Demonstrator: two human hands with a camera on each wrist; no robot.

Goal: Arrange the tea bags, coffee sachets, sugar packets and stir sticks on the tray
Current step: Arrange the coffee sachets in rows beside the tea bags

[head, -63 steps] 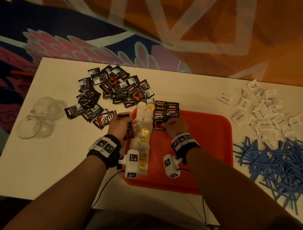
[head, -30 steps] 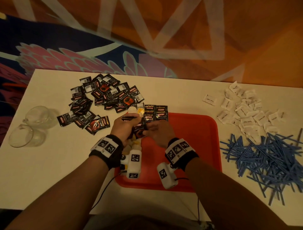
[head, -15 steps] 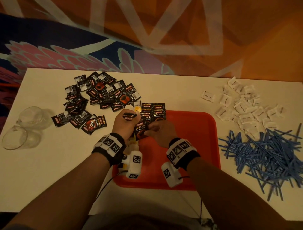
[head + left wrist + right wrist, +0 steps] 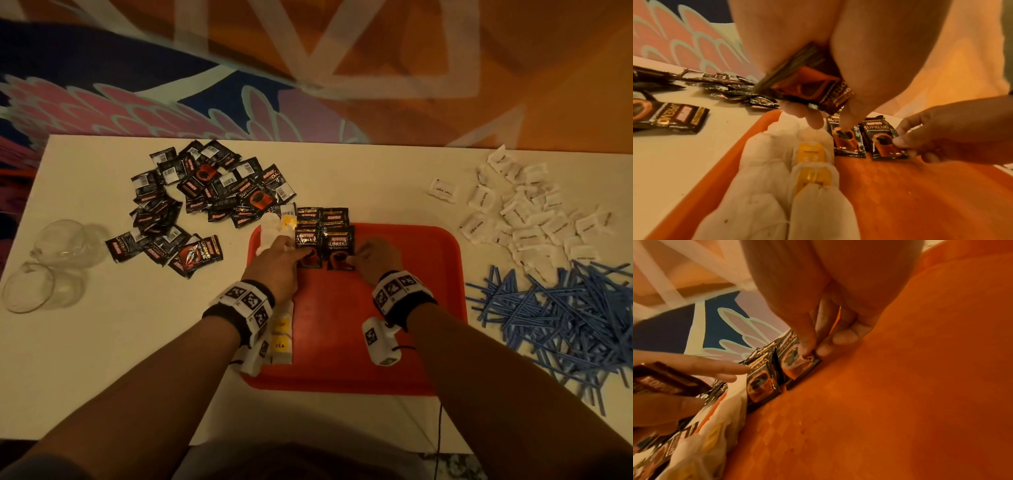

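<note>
Two columns of coffee sachets run down the far part of the red tray, beside the tea bags along its left edge. Right hand fingers pinch the nearest right-column sachet. Left hand grips a small stack of sachets while one finger touches the nearest left-column sachet.

Two clear glass cups are sitting side by side near the left edge of the white table, touching or nearly touching. Beyond the table's far edge a patterned carpet is showing, with pink petal shapes on dark blue and pale bands crossing an orange ground.
</note>
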